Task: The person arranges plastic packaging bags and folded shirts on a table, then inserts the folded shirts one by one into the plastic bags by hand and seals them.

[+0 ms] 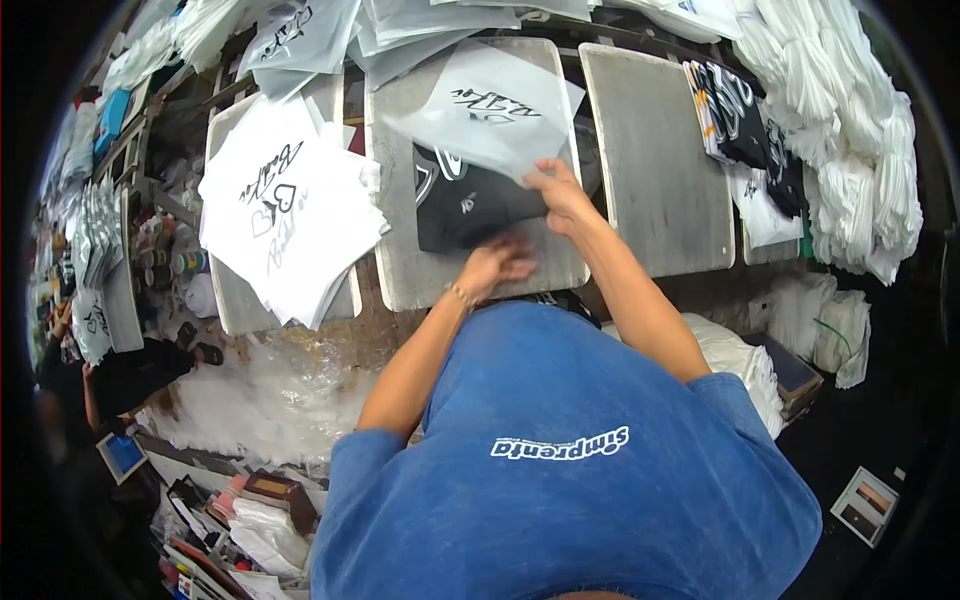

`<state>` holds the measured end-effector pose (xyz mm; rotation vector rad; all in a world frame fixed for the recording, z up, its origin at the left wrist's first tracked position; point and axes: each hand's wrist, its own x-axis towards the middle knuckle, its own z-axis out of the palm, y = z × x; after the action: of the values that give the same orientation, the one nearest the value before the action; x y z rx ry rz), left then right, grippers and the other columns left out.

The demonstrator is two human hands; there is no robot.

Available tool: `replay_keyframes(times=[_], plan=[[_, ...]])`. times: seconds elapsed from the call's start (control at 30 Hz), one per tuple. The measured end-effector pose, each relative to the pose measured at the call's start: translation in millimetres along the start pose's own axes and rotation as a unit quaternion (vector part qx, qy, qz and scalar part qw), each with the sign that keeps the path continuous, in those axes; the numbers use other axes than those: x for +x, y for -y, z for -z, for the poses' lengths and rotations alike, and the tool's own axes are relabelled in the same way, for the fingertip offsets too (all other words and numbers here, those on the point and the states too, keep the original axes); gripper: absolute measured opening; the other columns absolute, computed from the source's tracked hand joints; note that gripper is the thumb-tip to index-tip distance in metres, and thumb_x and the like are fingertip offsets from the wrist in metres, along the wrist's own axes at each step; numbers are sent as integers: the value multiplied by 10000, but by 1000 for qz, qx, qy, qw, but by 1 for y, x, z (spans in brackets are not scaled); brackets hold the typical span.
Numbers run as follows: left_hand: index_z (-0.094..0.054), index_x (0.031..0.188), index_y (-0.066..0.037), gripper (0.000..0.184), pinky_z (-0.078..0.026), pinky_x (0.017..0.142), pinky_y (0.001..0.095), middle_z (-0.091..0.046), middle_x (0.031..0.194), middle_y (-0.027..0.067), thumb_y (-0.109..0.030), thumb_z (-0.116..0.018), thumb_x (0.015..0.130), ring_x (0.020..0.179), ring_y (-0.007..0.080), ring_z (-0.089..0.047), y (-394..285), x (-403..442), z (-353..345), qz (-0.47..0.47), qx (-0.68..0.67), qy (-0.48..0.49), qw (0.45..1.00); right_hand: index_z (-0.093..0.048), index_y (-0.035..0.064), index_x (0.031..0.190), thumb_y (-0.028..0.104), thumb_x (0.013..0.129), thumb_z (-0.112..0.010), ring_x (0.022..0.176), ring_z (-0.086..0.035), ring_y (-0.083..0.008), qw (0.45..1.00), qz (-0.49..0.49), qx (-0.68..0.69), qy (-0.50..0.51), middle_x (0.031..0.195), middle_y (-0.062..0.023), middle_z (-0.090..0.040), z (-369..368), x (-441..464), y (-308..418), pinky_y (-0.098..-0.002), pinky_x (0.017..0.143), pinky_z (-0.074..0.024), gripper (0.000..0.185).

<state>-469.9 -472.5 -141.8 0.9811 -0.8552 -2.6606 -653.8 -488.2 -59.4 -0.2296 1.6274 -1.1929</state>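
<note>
My right hand pinches the lower corner of a frosted plastic bag printed with black script. The bag is lifted at that corner and slants over the upper part of a folded black garment with white lines and a small white mark. That garment lies on the middle grey board. At its lower edge is my left hand, slightly blurred, fingers stretched out and apart, with nothing visible in them. Whether it touches the cloth I cannot tell.
On the left board lies a fanned stack of printed white bags. More frosted bags lie along the back. The right board has folded dark garments beside it. Bundled white material hangs at right. Another person is at far left.
</note>
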Motion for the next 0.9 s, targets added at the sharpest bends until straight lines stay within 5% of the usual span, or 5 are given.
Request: replay_keyframes(times=[0.13, 0.37, 0.43, 0.53, 0.9], plan=[[-485, 1325, -28, 367, -479, 963, 442, -581, 1284, 168, -200, -451, 1003, 1129, 343, -591, -45, 91, -1, -77, -398, 14, 914, -446, 76, 1150, 35, 789, -685, 855, -582, -186, 989, 40, 139, 39, 986, -129, -577, -12, -40, 57, -300, 722, -468, 435], [-487, 1321, -24, 370, -477, 965, 446, -582, 1279, 173, -206, -451, 1001, 1127, 342, -592, -104, 93, 34, -198, -428, 4, 882, -555, 52, 987, 33, 819, -680, 741, -601, -178, 946, 228, -211, -91, 864, -82, -621, 19, -23, 10, -313, 617, -459, 210], [-488, 1320, -23, 370, -477, 965, 447, -582, 1278, 174, -207, -451, 1001, 1127, 341, -592, -107, 65, 51, -212, -402, -12, 891, -587, 43, 876, 21, 732, -698, 750, -564, -253, 669, 559, -405, -276, 797, -70, -551, 22, -25, 10, -365, 659, -463, 183], [-489, 1319, -21, 372, -476, 966, 448, -583, 1276, 176, -210, -450, 1000, 1126, 341, -592, -96, -7, 82, -225, -350, -56, 908, -584, 56, 838, -9, 703, -670, 747, -550, -286, 732, 549, -383, -126, 861, -75, -558, 29, -4, -8, -387, 674, -468, 173], [-493, 1313, -15, 377, -473, 970, 454, -584, 1268, 183, -219, -450, 998, 1123, 339, -593, -22, -106, 65, -175, -308, -78, 932, -671, 41, 1091, -28, 717, -593, 827, -523, -262, 623, 570, -536, -7, 1262, -61, -603, 35, 0, -1, -365, 757, -483, 389]])
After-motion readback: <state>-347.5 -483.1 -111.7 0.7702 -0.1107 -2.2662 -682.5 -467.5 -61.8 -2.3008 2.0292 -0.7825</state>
